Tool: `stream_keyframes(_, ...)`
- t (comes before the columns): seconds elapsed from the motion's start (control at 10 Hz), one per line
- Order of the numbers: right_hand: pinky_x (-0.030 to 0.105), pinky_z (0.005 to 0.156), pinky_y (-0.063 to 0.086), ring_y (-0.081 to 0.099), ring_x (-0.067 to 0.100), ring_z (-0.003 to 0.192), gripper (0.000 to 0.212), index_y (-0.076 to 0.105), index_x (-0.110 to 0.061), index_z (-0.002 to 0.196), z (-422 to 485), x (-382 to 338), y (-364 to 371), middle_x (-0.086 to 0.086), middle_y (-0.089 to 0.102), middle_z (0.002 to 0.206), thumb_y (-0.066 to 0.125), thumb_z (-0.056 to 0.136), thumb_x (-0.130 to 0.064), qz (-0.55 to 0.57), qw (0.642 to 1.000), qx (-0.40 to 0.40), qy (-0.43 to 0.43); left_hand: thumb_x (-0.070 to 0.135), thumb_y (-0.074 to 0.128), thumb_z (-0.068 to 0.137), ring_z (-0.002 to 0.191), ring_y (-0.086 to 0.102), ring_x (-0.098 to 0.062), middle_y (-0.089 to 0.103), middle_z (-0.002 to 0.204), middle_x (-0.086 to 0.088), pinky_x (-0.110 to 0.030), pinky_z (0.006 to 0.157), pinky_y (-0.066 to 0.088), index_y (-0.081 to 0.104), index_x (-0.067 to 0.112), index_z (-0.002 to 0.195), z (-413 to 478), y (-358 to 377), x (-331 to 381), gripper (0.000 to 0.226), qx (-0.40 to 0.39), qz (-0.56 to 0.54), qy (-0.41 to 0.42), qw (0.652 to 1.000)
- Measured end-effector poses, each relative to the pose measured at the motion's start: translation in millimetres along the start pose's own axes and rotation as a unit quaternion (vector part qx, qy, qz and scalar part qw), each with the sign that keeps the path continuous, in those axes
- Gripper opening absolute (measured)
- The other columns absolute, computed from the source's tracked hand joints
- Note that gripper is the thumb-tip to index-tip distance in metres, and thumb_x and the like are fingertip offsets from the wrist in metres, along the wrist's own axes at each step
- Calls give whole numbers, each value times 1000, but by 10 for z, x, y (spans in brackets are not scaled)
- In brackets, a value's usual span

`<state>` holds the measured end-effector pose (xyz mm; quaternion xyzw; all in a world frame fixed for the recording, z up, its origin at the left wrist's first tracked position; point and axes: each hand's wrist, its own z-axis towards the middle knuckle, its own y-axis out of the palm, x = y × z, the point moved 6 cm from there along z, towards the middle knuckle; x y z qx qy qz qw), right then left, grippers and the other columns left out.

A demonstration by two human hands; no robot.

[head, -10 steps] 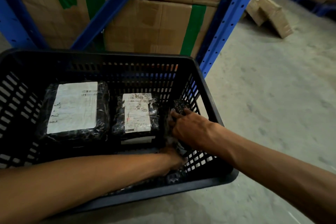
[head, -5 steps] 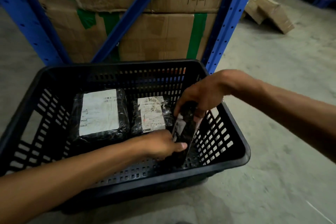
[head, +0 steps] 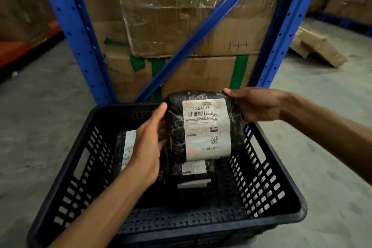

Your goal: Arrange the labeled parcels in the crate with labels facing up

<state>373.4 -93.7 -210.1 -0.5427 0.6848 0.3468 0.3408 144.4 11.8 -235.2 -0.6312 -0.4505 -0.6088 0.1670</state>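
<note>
Clamped between left hand point(head: 148, 147) at nine o'clock and right hand point(head: 255, 104) at two o'clock, black parcel point(head: 203, 127) above crate point(head: 281, 167), label facing up; best lowered level into bare floor at three o'clock, beside two labeled parcels point(head: 194, 169).

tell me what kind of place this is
Most likely a warehouse or parcel sorting area: blue steel racking holds big taped cardboard cartons, the floor is bare concrete, and barcode-labelled parcels sit in a black plastic crate.
</note>
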Motion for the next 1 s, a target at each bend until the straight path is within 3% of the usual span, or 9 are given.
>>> stream_keyframes(0.1, 57, 105, 42, 63, 34, 118, 44, 64, -14, 118, 208, 165, -35, 14, 71, 121, 40, 100, -47, 94, 990, 98, 28, 18, 71, 85, 111, 68, -10, 72, 122, 4, -29, 93, 54, 58, 22, 136, 105, 69, -109, 52, 2, 75, 63, 995)
stream_keyframes(0.2, 44, 78, 58, 73, 26, 84, 31, 67, -15, 99, 331, 297, 8, 8, 79, 84, 48, 99, -39, 141, 969, 198, 44, 17, 71, 86, 110, 67, -11, 70, 121, 7, -30, 97, 52, 56, 22, 136, 286, 43, -282, 53, 71, 203, 52, 975)
stream_keyframes(0.3, 41, 64, 62, 78, 25, 77, 21, 69, -6, 109, 391, 405, 29, 10, 81, 87, 66, 90, -14, 91, 966, 243, 15, 25, 68, 87, 104, 68, -18, 74, 113, 1, -34, 96, 54, 69, 18, 120, 456, -9, -468, 33, 122, 267, 2, 956)
stream_keyframes(0.4, 52, 89, 58, 73, 32, 98, 23, 70, -2, 103, 459, 596, 10, 16, 76, 107, 72, 81, 3, 21, 960, 279, 18, 23, 65, 90, 103, 68, -21, 73, 111, -2, -34, 93, 54, 71, 14, 113, 595, -8, -618, 25, 119, 316, -10, 941)
stream_keyframes(0.6, 39, 88, 58, 71, 26, 98, 32, 67, -5, 118, 733, 1127, 68, 11, 73, 114, 71, 87, -10, -57, 948, 310, 35, 26, 57, 94, 94, 61, -23, 67, 117, -12, -32, 78, 50, 62, 5, 119, 725, -95, -882, 33, 99, 492, -58, 863)
stream_keyframes(0.7, 28, 83, 55, 68, 16, 92, 33, 64, -12, 124, 826, 1315, 71, 3, 72, 113, 64, 93, -22, -108, 949, 295, 21, 20, 59, 94, 114, 62, -31, 64, 124, -15, -33, 90, 51, 46, -2, 138, 728, -24, -945, 50, 84, 547, -39, 832)
stream_keyframes(0.8, 31, 88, 56, 69, 18, 96, 34, 66, -10, 122, 823, 1289, -2, 7, 72, 117, 67, 91, -23, -134, 952, 272, 34, 16, 62, 92, 115, 60, -31, 62, 124, -14, -33, 88, 49, 54, 0, 128, 737, 7, -939, 40, 91, 548, -54, 830)
stream_keyframes(0.9, 40, 102, 51, 66, 26, 113, 36, 66, -11, 122, 754, 1179, 12, 9, 69, 125, 69, 89, -23, -194, 940, 277, 50, 14, 70, 84, 103, 65, -25, 68, 112, -7, -26, 74, 47, 63, 10, 102, 703, 7, -839, 20, 81, 524, -59, 846)
stream_keyframes(1.0, 41, 102, 51, 64, 23, 114, 31, 68, -17, 120, 592, 910, 50, 5, 69, 124, 67, 90, -24, -241, 925, 293, 25, 20, 68, 83, 93, 60, -13, 69, 114, -2, -21, 74, 42, 66, 30, 100, 594, 20, -590, 20, 63, 499, -42, 863)
